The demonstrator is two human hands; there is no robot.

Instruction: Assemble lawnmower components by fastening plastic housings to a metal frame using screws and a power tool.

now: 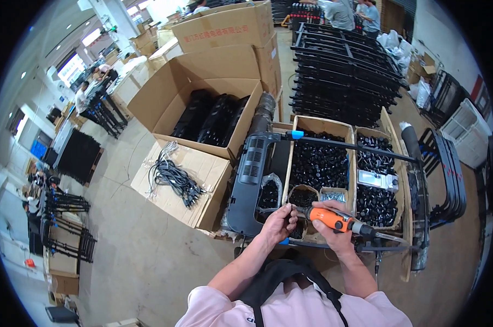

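1. Across the left and lower part of the view, the grey concrete floor [137,256] lies bare and wide, the main open room; the right side is crowded by stacked black metal frames [344,71] and curved black frames [448,169] standing on edge.
2. Ahead to the left, a large open brown cardboard carton [164,103] holds glossy black moulded parts [213,117]; a closed brown carton [224,24] with printed characters on its side sits behind it.
3. Below that carton, a flat cardboard box [203,174] carries a loose bundle of black cables [173,177] on its lid.
4. Directly in front, a dark grey ribbed plastic housing [249,174] stands upright just beside wooden-sided trays [351,131] filled with small black plastic pieces [318,163]; a thin black rod with a blue tip [355,144] crosses above the trays.
5. The right hand [333,231] is wrapped around an orange-and-black electric screwdriver [333,218], held level, its tip pointing left toward the other hand, its black rear end to the right.
6. The left hand [278,223] has its fingers curled together at the screwdriver's tip, just beside the housing's lower edge; whether it pinches a small part I cannot tell.
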